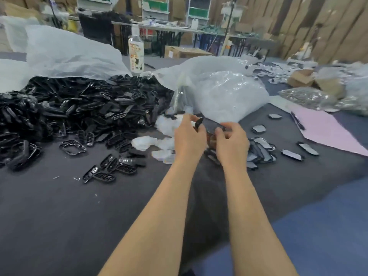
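**Two hands holding one black oblong plastic part [212,125] to the right of a large heap of black plastic parts [79,108].**

The part is raised off the dark grey bench [59,216], right of the heap and clear of it, and spans the gap between the two hands. The left hand [189,136] has its fingers curled and pinches the part's left end between thumb and fingertips. The right hand [232,145], fingers also curled, grips the right end. A crumpled clear plastic bag [225,96] lies right of the heap, touching its edge. A small pile of pale-faced black parts [260,148] lies farther right of the heap, on the bench.
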Motion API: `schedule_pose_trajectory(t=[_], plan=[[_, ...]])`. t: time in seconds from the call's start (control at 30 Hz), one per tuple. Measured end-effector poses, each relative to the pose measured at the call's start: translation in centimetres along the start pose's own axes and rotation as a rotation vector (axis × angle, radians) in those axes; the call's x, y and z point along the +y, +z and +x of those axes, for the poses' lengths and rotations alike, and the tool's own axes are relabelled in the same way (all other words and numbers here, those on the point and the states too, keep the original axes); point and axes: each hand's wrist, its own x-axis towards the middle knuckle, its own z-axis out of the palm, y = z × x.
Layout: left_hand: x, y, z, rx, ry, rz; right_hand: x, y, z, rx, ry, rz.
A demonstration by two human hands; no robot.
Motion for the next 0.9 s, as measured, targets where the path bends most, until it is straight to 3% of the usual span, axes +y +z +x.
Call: schedule_pose_trajectory(t=[0.13,0.27,0.53,0.73,0.9], plan=[[-0.2,4.7,-0.4,-0.074,0.032,0.216,2.6,-3.0,0.6,0.076,0.059,-0.218],[-0.9,7.0,-0.8,-0.067,-0.02,0.448,3.6,-3.6,0.7,0.071,0.115,-0.275],[-0.9,5.5,-0.2,-0.056,-0.028,0.162,1.7,-2.2,0.0,0.135,0.016,-0.122],[-2.3,-1.7,0.9,0.161,0.034,0.01,-2.0,3.8,-2.1,-0.08,-0.06,0.083],[-5.2,-10.5,1.3,0.406,-0.024,0.029,-5.3,11.3,-5.2,-0.345,-0.177,-0.01]])
